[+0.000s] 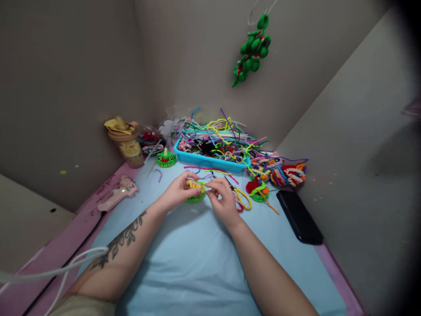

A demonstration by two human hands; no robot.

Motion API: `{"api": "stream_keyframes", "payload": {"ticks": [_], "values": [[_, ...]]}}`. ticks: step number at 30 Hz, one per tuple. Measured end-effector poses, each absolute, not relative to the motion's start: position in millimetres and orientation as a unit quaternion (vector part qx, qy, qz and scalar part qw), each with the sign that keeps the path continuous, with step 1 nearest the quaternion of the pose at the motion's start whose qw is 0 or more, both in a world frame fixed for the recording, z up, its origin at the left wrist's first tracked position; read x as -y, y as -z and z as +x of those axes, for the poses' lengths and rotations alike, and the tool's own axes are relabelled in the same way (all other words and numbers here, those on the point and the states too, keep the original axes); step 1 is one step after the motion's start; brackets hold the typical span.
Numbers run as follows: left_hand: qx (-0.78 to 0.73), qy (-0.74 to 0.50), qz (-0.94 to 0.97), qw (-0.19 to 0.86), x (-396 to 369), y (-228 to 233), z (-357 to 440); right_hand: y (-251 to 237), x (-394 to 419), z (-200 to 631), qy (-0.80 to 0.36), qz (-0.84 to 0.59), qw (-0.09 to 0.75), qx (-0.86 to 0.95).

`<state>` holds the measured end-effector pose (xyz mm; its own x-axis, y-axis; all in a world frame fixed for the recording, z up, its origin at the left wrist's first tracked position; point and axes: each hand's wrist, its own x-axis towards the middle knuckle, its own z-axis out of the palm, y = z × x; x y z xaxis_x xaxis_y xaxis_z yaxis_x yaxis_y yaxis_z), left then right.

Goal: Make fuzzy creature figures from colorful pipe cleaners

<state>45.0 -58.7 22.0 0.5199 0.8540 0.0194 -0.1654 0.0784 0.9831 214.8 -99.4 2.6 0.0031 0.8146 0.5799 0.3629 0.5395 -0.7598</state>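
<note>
A small green and yellow pipe-cleaner piece (pixel 196 197) is held over the blue cloth, between my two hands. My left hand (pixel 182 189) grips its left and upper side, thumb lying across the yellow part. At its right edge, the bent fingers of my right hand (pixel 223 197) pinch together; exactly what lies between those fingertips is hard to make out. Just beyond my right hand are scissors (pixel 245 199) with yellow and red handles. Loose pipe cleaners (pixel 210 170) in pink and yellow lie past my fingertips.
A blue tray (pixel 210 162) heaped with pipe cleaners stands at the back. Left are a green frog-like figure (pixel 166 159), a cup (pixel 130 147) and a pink glue gun (pixel 118 195). Right are pipe-cleaner figures (pixel 279 171) and a black phone (pixel 299 217). A green ornament (pixel 253 50) hangs above.
</note>
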Motion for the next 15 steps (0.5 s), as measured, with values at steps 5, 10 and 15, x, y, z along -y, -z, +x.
{"api": "stream_keyframes", "payload": {"ticks": [5, 10, 15], "values": [[-0.316, -0.355, 0.566, 0.674, 58.2, -22.1, 43.9, -0.3, 99.4, 216.6, -0.096, -0.404, 0.549, 0.725], [-0.336, -0.346, 0.589, 0.649, 58.5, -22.1, 45.2, 2.5, 96.9, 216.4, -0.084, -0.403, 0.545, 0.731], [-0.327, -0.357, 0.569, 0.665, 59.0, -22.2, 46.1, 4.3, 96.8, 216.6, -0.08, -0.404, 0.534, 0.738]]}}
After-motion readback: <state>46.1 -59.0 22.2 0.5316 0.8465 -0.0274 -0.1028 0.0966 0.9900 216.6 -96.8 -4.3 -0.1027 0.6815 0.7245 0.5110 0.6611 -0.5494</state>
